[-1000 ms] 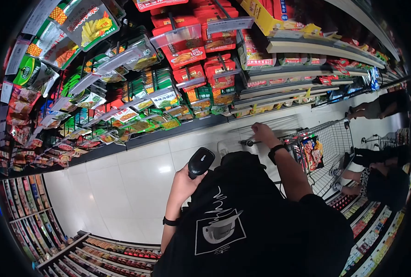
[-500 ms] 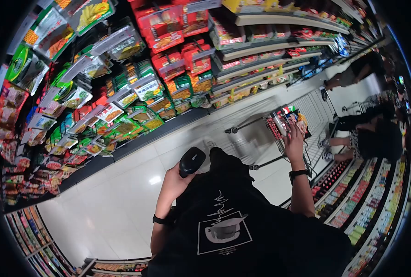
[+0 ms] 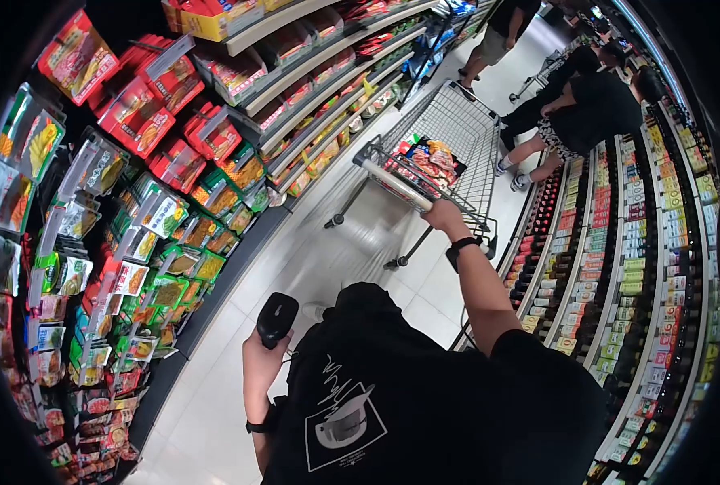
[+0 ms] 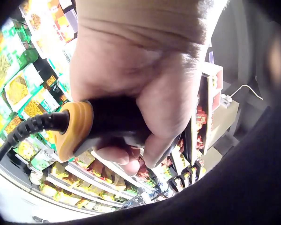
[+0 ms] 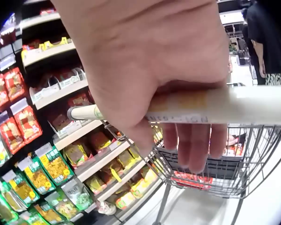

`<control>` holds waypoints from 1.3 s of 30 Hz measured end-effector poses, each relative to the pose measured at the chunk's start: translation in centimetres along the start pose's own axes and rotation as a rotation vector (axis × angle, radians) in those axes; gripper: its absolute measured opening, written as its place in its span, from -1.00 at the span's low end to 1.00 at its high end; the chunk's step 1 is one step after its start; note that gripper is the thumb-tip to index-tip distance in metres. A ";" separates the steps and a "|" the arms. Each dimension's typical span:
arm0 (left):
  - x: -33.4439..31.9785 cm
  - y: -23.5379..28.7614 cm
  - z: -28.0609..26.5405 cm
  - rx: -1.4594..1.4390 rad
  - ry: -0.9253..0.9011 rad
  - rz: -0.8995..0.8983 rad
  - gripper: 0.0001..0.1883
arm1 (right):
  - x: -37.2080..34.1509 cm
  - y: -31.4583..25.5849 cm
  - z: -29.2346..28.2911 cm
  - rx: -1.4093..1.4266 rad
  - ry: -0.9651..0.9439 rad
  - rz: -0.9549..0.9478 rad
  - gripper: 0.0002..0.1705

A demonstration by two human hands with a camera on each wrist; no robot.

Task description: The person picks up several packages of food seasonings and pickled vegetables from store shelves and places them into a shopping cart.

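Observation:
My left hand holds a black handheld scanner at the lower middle of the head view. In the left wrist view, fingers and thumb wrap its dark grip, with an orange collar and coiled cable at its end. My right hand grips the pale handle of a wire shopping cart. The right wrist view shows the palm over the handle and fingers curled down behind it. Colourful packages lie inside the cart.
Hanging packets and shelves of goods line the left side. Bottle shelves run along the right. People stand beyond the cart, near another cart. Pale floor tiles lie between the shelving.
The head view has turned, bringing the cart nearer its middle. My right hand, by the cart's packages half a second ago, now grips the handle. The scanner remains in my left hand.

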State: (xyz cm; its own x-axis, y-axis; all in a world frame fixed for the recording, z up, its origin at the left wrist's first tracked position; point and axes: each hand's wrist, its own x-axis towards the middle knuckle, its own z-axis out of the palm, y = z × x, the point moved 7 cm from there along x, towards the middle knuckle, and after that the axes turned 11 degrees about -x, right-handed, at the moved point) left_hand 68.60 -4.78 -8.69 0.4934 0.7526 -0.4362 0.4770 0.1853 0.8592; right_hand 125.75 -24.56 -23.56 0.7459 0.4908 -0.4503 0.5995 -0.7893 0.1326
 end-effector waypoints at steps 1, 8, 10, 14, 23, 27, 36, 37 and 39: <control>-0.3 -0.2 -0.1 -0.016 0.010 -0.036 -0.67 | -0.7 -1.0 -0.8 0.079 0.087 0.009 -0.49; -3.5 -1.2 0.7 -0.023 0.066 -0.026 -0.74 | -3.9 -6.3 -3.7 0.120 0.308 0.024 -0.59; -4.5 -2.0 1.3 -0.034 0.074 -0.036 -0.74 | -4.4 -6.6 -4.0 0.143 0.310 0.007 -0.60; -7.2 -1.9 3.3 -0.047 0.092 -0.044 -0.72 | -5.2 -7.5 -3.9 0.219 0.302 -0.009 -0.59; -15.4 -3.9 8.9 -0.049 0.085 -0.088 -0.72 | -7.3 -5.3 -0.1 0.190 0.349 -0.092 -0.58; -19.7 -6.4 10.8 -0.096 0.083 -0.133 -0.74 | -10.2 -3.8 0.4 0.243 0.243 -0.142 -0.42; -26.9 -8.7 13.4 -0.079 0.140 -0.210 -0.74 | -11.8 -3.8 6.0 0.555 0.053 -0.458 -0.46; -27.4 -8.6 13.6 -0.074 0.142 -0.215 -0.74 | -12.7 -4.3 6.2 0.504 0.105 -0.479 -0.49; -28.3 -8.2 13.7 -0.047 0.146 -0.208 -0.74 | -15.8 -5.0 5.7 0.457 0.235 -0.470 -0.54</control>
State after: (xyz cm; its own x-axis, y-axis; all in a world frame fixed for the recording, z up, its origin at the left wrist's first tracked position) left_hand 60.69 -36.30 -7.05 0.2766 0.7778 -0.5644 0.5212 0.3720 0.7681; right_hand 109.30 -30.52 -22.14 0.5108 0.8449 -0.1585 0.7307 -0.5239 -0.4377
